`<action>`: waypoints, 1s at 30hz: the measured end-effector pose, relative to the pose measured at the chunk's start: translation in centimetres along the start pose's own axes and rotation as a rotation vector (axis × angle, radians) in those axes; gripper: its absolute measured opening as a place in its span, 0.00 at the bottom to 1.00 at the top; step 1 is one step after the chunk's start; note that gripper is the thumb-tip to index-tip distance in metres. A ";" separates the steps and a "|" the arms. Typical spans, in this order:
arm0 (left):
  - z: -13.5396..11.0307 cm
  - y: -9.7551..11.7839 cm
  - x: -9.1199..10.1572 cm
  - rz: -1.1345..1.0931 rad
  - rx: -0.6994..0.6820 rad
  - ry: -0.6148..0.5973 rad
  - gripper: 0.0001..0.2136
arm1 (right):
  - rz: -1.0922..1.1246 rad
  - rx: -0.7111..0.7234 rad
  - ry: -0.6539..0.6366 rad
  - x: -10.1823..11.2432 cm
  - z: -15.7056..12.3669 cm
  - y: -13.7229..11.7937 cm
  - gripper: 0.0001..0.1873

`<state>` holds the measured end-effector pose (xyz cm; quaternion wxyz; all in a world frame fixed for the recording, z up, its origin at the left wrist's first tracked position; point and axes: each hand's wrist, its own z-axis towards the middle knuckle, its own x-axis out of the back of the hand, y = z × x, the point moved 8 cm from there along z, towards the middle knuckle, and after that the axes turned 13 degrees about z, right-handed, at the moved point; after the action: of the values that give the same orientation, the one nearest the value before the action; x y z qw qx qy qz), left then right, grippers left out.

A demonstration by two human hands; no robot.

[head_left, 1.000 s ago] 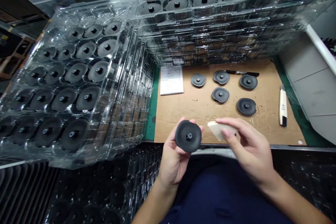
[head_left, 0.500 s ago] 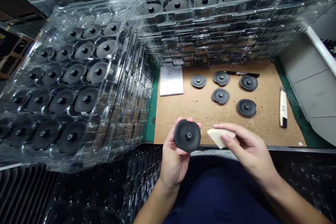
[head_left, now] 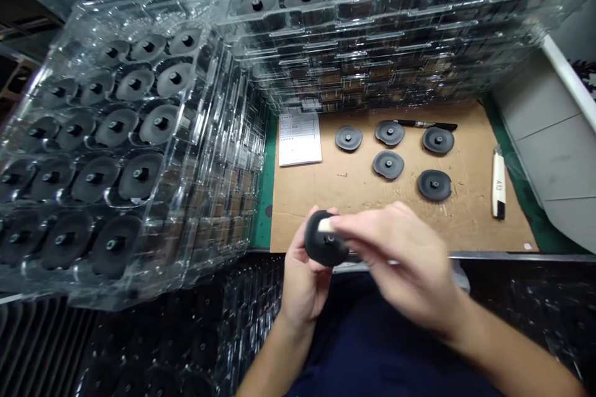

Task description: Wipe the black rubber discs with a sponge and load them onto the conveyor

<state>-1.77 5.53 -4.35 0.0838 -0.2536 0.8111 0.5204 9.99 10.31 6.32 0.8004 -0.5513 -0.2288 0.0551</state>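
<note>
My left hand (head_left: 302,273) grips a round black disc (head_left: 319,251) by its edge, its face with the central stud turned up. In my right hand (head_left: 400,254), blurred by motion, is a cream-white sponge-like block (head_left: 326,225). The block's tip lies against the disc's upper face, beside the stud; the rest of it is hidden by my fingers. Beyond my hands, several like discs lie on a cardboard sheet (head_left: 298,198), among them a nearer one (head_left: 434,185) and one at the left (head_left: 348,138).
Stacked clear plastic trays of black discs rise at the left (head_left: 186,155) and along the back (head_left: 372,31). On the cardboard are a printed paper (head_left: 300,142), a black pen (head_left: 419,124) and a white cutter marked A13 (head_left: 498,186). A grey panel (head_left: 540,124) bounds the right.
My right hand has moved left, bringing the white block onto the disc's face. The disc in my left hand is slightly tilted now. The whole view has shifted a little.
</note>
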 end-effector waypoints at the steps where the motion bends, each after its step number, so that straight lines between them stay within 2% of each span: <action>1: 0.0 -0.1 -0.3 -0.014 0.005 -0.023 0.25 | 0.044 -0.007 0.022 0.1 0.0 0.2 0.16; 3: 0.0 -0.1 -0.8 -0.044 0.022 -0.059 0.24 | 0.168 -0.138 -0.020 -0.2 -0.2 1.9 0.13; 5: -0.1 0.0 -0.8 -0.063 0.029 -0.057 0.23 | 0.357 -0.373 -0.081 -0.6 -1.4 4.8 0.10; 8: -0.2 0.2 -0.5 -0.078 0.049 -0.041 0.23 | 0.542 -0.628 0.003 -0.1 -4.6 9.0 0.11; 11: -0.2 0.1 -0.6 -0.103 0.084 -0.063 0.23 | 0.550 -0.753 0.104 0.1 -7.4 11.4 0.15; 13: -0.2 0.0 -0.9 -0.131 0.088 -0.088 0.22 | 0.526 -0.762 0.133 0.2 -8.0 11.4 0.16; 15: -0.2 0.0 -1.3 -0.154 0.082 -0.111 0.21 | 0.437 -0.688 0.207 1.0 -7.2 9.9 0.14; 18: -0.3 0.0 -1.9 -0.167 0.053 -0.136 0.23 | 0.233 -0.418 0.298 2.3 -4.5 5.6 0.15; 21: -0.5 0.0 -2.1 -0.142 0.048 -0.142 0.23 | 0.066 -0.042 0.183 1.0 -2.1 0.7 0.18; 23: -0.6 -0.2 -2.0 -0.098 0.075 -0.137 0.21 | 0.029 0.109 0.029 -0.7 -1.4 -1.0 0.16; 25: -0.5 -0.3 -1.9 -0.072 0.085 -0.131 0.21 | 0.054 0.128 -0.140 -2.3 -0.9 -1.2 0.14; 27: -0.5 -0.1 -2.0 -0.078 0.081 -0.121 0.22 | 0.060 0.094 -0.224 -2.9 -0.3 -0.9 0.13; 30: -0.5 0.2 -2.8 -0.078 0.091 -0.124 0.18 | -0.019 0.139 -0.060 -1.5 0.3 -1.2 0.13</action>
<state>0.57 6.07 -2.89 0.1653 -0.2482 0.8167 0.4941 8.34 9.55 7.01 0.8299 -0.4904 -0.2536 0.0796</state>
